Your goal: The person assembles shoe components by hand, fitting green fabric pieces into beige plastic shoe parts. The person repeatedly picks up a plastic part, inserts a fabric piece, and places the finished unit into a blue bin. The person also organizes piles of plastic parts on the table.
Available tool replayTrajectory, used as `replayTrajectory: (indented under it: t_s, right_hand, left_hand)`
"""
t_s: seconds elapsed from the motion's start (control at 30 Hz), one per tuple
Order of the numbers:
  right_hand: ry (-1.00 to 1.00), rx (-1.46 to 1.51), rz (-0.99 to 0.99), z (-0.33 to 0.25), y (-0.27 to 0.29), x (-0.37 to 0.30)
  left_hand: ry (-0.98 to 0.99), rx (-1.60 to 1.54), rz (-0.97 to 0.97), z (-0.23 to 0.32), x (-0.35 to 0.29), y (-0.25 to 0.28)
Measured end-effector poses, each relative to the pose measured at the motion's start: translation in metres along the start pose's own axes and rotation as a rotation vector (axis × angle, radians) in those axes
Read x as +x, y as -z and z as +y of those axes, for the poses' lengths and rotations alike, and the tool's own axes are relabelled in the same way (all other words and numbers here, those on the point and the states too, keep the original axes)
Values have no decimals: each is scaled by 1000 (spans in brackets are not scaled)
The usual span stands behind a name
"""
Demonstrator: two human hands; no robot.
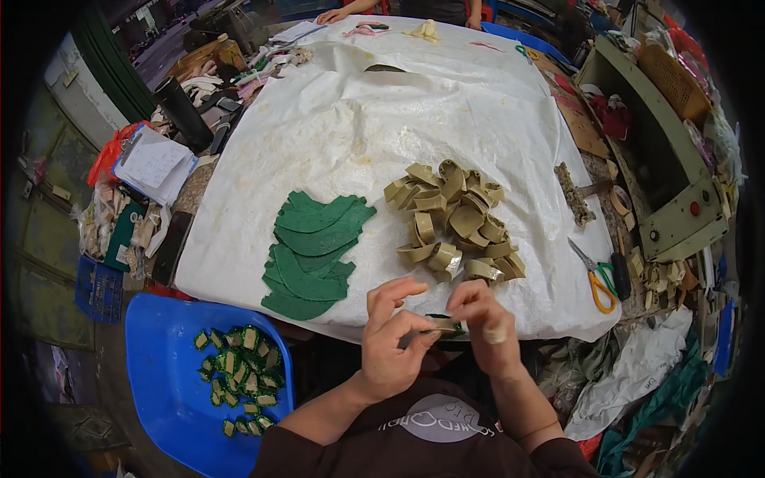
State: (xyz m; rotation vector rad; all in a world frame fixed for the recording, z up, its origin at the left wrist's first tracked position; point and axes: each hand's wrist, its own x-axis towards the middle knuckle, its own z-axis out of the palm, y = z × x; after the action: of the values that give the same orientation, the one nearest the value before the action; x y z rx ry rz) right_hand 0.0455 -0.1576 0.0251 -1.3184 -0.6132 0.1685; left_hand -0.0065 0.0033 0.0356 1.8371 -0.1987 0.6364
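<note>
Close to my body at the table's near edge, a small tan shoe heel with a dark green cover is between my hands, mostly hidden by fingers. My left hand pinches its left end between thumb and fingers. My right hand is bent over its right end, with tan tape round one finger. Beyond my hands lies a heap of bare tan shoe heels. To its left, curved green cover pieces lie fanned out in overlapping layers. Several green-covered heels lie in a blue basin at lower left.
White sheeting covers the table. Orange-handled scissors lie at its right edge, near a green metal machine. A clipboard and black cylinder stand left. Another person's hand rests at the far edge.
</note>
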Motion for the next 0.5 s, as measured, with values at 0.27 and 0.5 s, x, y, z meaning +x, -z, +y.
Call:
replayTrajectory:
  t_s: [0.27,0.5]
  right_hand:
    - [-122,89,-126,-9,13,10]
    - [201,-459,-260,-32,6,20]
  left_hand:
    - [-410,94,-63,-7,-3,7]
    - [297,-484,-394,-15,-5,12]
